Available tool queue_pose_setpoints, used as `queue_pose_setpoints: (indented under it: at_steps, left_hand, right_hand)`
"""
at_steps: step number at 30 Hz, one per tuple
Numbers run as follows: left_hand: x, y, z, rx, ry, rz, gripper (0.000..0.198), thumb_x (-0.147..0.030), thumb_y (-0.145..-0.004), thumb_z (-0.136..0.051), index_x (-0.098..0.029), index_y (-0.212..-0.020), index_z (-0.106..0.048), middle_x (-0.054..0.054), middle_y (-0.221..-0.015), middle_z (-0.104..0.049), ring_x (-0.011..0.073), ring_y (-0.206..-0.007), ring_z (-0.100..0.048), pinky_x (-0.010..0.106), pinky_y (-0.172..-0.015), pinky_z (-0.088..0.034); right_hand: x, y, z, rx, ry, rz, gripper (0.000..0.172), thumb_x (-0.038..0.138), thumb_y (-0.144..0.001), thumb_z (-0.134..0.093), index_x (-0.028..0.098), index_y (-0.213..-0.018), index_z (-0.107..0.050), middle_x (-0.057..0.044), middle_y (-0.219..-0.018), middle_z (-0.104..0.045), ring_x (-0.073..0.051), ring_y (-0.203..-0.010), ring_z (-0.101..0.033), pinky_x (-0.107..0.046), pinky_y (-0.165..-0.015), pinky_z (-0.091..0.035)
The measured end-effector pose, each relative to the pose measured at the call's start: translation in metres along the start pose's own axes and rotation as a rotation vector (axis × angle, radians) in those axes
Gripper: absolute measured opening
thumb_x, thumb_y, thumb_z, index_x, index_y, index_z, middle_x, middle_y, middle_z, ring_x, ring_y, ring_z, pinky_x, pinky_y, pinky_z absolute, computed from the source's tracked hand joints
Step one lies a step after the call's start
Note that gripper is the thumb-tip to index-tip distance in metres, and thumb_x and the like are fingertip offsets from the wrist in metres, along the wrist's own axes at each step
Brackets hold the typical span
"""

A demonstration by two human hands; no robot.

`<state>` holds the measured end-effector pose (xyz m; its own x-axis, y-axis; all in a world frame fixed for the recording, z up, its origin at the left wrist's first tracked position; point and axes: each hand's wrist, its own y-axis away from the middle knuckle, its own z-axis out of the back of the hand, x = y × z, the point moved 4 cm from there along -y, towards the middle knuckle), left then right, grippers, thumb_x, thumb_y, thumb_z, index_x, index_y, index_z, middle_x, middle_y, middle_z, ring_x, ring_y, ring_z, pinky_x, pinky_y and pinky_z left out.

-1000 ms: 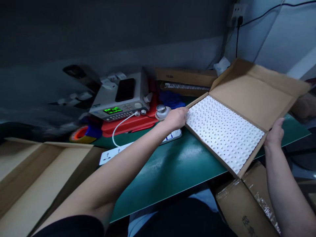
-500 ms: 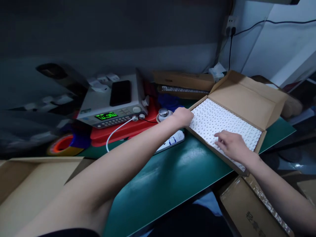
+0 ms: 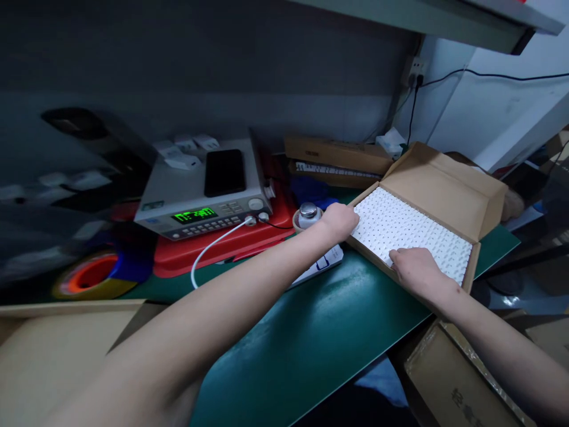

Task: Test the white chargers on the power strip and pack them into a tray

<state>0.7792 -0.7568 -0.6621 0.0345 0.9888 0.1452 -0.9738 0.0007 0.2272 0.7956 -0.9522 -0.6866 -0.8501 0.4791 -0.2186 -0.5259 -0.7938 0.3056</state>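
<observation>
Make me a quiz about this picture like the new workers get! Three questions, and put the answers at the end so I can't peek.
1. True or false: the right hand is touching the grey machine.
2. What colour glows on the machine's screen?
A) red
B) green
C) blue
3. Fill in: the black, flat thing lying on top of the machine is a ____.

Key:
1. False. It is at the open cardboard box, by the white pieces.
2. B.
3. Phone.
</observation>
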Motion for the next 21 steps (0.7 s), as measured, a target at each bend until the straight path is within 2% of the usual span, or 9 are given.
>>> queue_pose_setpoints:
  at_steps: [3,7,12,16,21]
  left_hand:
    - [-0.001,-0.002,0.001,0.020,-0.012,0.025,0.035,-0.001,-0.091,-0.045,-0.007,-0.107,-0.076,0.024,-0.110,-0.075,0.0341,-0.106,-0.072,0.038,-0.080,-0.053]
    - [0.004,-0.009,0.001,0.041,-0.020,-0.003,0.030,-0.002,-0.087,-0.053,-0.010,-0.103,-0.078,0.022,-0.105,-0.077,0.0307,-0.102,-0.073,0.035,-0.083,-0.052]
    - [0.021,-0.013,-0.007,0.041,0.012,-0.029,0.022,-0.016,-0.088,-0.060,-0.014,-0.103,-0.076,0.016,-0.099,-0.077,0.0286,-0.095,-0.073,0.032,-0.077,-0.050]
    - [0.027,-0.013,-0.017,0.027,0.054,-0.019,0.023,-0.022,-0.091,-0.056,-0.018,-0.105,-0.074,0.013,-0.104,-0.077,0.0270,-0.096,-0.072,0.030,-0.074,-0.049]
    - [0.022,-0.013,-0.024,0.011,0.067,0.024,0.027,-0.017,-0.089,-0.055,-0.013,-0.111,-0.071,0.015,-0.113,-0.076,0.0287,-0.101,-0.072,0.031,-0.076,-0.050]
  right_hand:
    - [0.001,-0.001,0.001,0.015,0.001,-0.001,0.019,0.022,-0.099,-0.048,0.017,-0.105,-0.066,-0.010,-0.092,-0.074,-0.028,-0.084,-0.071,-0.034,-0.061,-0.035]
    - [0.004,-0.008,0.006,-0.056,-0.015,0.001,0.019,0.020,-0.098,-0.047,0.017,-0.108,-0.064,-0.011,-0.099,-0.073,-0.026,-0.087,-0.070,-0.033,-0.063,-0.037]
    - [0.012,-0.023,0.007,-0.049,-0.053,0.041,0.022,0.009,-0.091,-0.048,0.017,-0.105,-0.063,-0.010,-0.098,-0.073,-0.025,-0.085,-0.070,-0.033,-0.063,-0.037]
    - [0.011,-0.031,0.006,-0.051,-0.073,0.039,0.021,0.009,-0.087,-0.052,0.017,-0.103,-0.063,-0.010,-0.091,-0.074,-0.025,-0.080,-0.070,-0.033,-0.060,-0.033]
    - [0.012,-0.031,0.000,-0.116,-0.113,0.030,0.021,0.008,-0.085,-0.054,0.018,-0.100,-0.064,-0.008,-0.092,-0.074,-0.023,-0.079,-0.068,-0.033,-0.061,-0.031]
